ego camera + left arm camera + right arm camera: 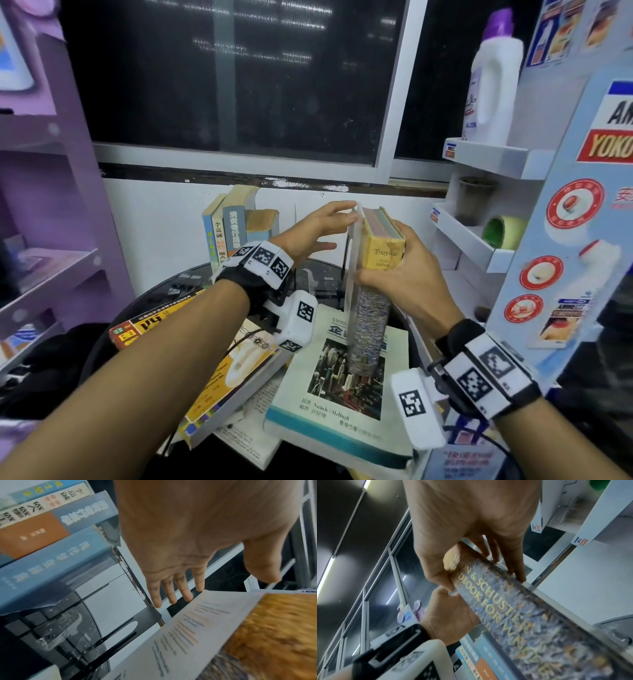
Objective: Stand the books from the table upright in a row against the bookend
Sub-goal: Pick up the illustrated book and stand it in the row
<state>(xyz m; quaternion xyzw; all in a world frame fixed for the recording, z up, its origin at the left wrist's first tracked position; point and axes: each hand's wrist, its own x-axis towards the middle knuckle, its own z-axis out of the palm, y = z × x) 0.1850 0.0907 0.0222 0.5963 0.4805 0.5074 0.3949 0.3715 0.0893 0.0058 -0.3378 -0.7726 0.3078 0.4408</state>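
Note:
My right hand (387, 260) grips a thick book (371, 308) with a yellow-topped, speckled spine and holds it upright above the table. In the right wrist view the thumb and fingers (515, 566) clamp the spine (513, 618). My left hand (339, 226) lies flat against the book's left cover, its straight fingers (173, 588) touching the cover's top edge (214, 615). Several books (229, 229) stand in a row at the back left. The black bookend (147, 616) sits beside them, between the row and the held book.
Flat on the round black table (164, 294) lie a green-and-white book (342, 387), a yellow book (219, 383) and a red book (154, 322). A white rack (479, 246) with a tape roll (503, 231) stands right, purple shelves (51, 171) left.

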